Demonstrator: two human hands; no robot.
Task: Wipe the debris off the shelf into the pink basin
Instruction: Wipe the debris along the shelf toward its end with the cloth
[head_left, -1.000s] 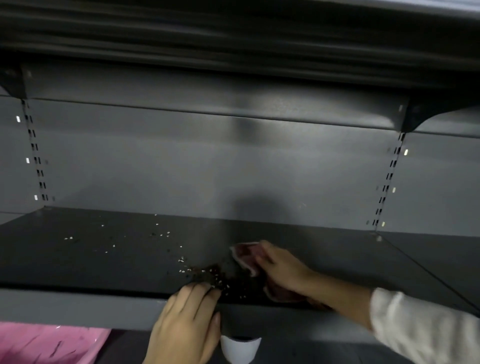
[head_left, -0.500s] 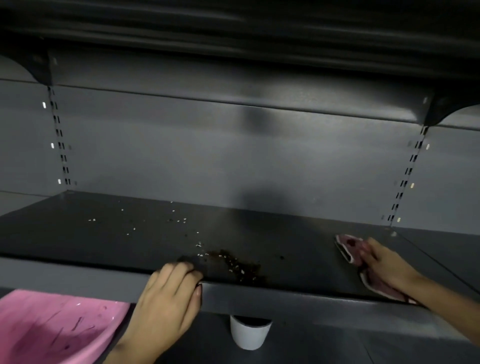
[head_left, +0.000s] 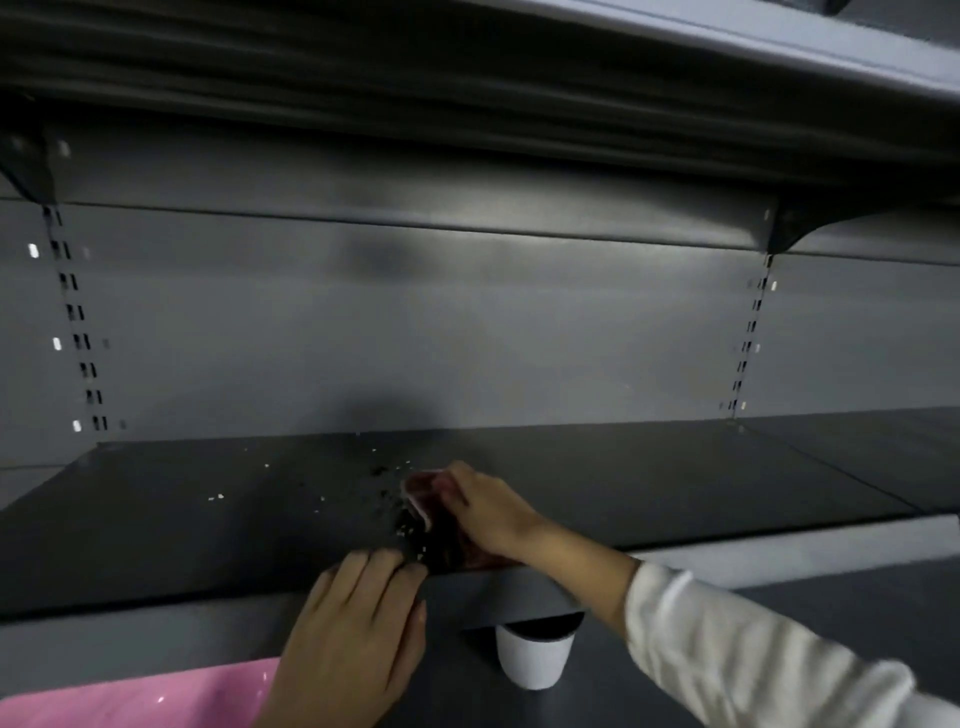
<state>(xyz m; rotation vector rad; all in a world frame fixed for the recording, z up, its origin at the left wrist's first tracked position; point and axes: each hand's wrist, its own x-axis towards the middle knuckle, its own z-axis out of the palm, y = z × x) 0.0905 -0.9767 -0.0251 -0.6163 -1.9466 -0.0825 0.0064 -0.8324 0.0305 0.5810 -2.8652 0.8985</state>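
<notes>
Pink cloth (head_left: 434, 512), seemingly one, under right hand (head_left: 488, 512).

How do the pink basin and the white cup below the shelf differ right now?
The glossy pink plastic basin is wide, shallow and cut off by the frame's bottom edge; the small white cup is narrow and upright. The basin sits left of the left hand; the cup stands right of it. Both sit below the dark shelf.

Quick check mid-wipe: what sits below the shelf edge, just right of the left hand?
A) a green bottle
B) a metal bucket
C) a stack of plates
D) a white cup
D: a white cup stands under the shelf lip, right of the left hand.
</notes>
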